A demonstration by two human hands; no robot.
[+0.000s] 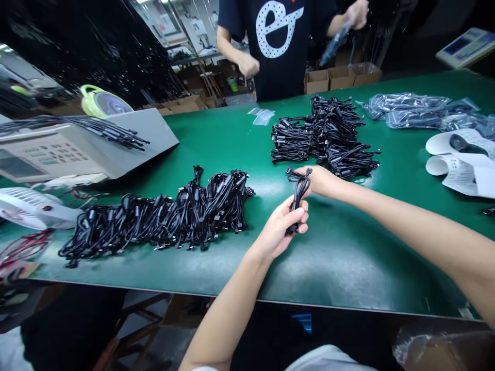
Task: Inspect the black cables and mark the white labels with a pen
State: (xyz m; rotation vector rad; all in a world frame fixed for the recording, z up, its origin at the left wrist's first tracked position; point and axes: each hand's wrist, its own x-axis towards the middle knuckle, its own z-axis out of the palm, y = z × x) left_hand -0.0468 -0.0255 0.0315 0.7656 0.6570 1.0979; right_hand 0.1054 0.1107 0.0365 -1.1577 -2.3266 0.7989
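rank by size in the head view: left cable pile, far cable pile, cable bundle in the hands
Largest: the left pile of black cables.
Next: the far pile of black cables, though its distance makes its true size against the first unsure.
Smallest: the cable bundle between the left hand and right hand.

Coiled cables [157, 219] left and ahead on a workbench [348, 273]

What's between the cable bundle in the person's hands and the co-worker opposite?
In the head view, coiled black cables heaped on the green bench lie between the bundle and the co-worker.
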